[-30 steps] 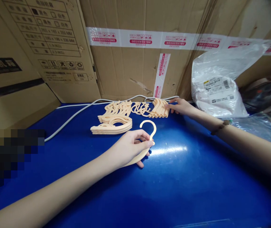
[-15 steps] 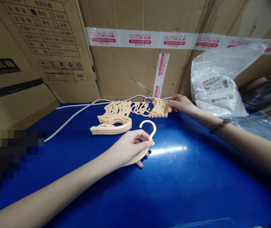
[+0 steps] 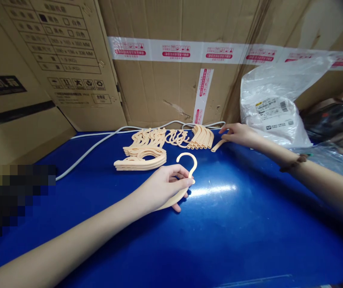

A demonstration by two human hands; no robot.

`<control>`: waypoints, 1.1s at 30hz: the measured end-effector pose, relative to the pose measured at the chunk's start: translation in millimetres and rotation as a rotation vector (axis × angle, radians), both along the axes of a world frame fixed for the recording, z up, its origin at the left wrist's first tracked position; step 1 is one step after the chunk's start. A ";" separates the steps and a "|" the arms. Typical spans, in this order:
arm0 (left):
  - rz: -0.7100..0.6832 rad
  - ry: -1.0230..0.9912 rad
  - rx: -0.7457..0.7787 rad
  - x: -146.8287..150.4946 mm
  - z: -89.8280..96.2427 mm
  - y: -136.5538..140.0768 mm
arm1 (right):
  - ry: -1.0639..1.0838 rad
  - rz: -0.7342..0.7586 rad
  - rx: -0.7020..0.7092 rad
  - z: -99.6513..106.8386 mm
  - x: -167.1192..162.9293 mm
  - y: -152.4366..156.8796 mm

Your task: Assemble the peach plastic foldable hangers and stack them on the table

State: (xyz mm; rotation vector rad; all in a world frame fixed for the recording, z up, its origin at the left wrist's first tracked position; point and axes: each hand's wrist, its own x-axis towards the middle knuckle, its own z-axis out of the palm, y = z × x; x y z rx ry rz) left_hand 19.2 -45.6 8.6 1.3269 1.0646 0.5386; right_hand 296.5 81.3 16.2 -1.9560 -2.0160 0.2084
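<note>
My left hand [image 3: 173, 184] is closed on a cream plastic hanger piece [image 3: 193, 162], its hook pointing up and a curved arm running down under the palm. At the back right, my right hand [image 3: 237, 134] pinches one end of a loose curved hanger arm [image 3: 217, 146]. Just left of it lies a row of similar curved arms [image 3: 200, 137]. Loose hooks [image 3: 176, 137] sit beside that row, and wavy hanger parts [image 3: 149, 138] are farther left. In front of those is a stack of folded hangers [image 3: 141, 160].
Cardboard boxes [image 3: 159, 88] wall off the back and left of the blue table [image 3: 219, 240]. A grey-white cable [image 3: 90, 156] runs along the back edge. A white plastic bag [image 3: 275, 116] with a label stands at the back right, near my right forearm.
My right hand has moved right, drawing one curved hanger arm away from the row. My left hand stays in place with its hanger piece.
</note>
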 end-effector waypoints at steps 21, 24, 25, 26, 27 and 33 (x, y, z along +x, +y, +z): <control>-0.014 -0.018 -0.003 -1.5 -1.3 2.1 | -0.029 0.738 -0.365 19.8 -55.3 -129.5; -0.009 -0.017 -0.006 -1.1 -1.5 2.8 | 0.036 0.737 -0.294 13.8 -55.6 -122.6; -0.003 -0.017 -0.011 -0.8 -1.6 3.0 | 0.043 0.732 -0.279 11.4 -55.4 -120.5; 0.003 -0.014 -0.015 -0.4 -1.6 3.2 | 0.041 0.725 -0.264 9.0 -55.5 -118.9; 0.007 -0.009 -0.019 0.1 -1.6 3.3 | 0.032 0.720 -0.244 6.8 -55.9 -118.1; 0.022 0.023 -0.037 1.0 -2.0 3.4 | -0.029 0.739 -0.118 2.1 -63.3 -123.7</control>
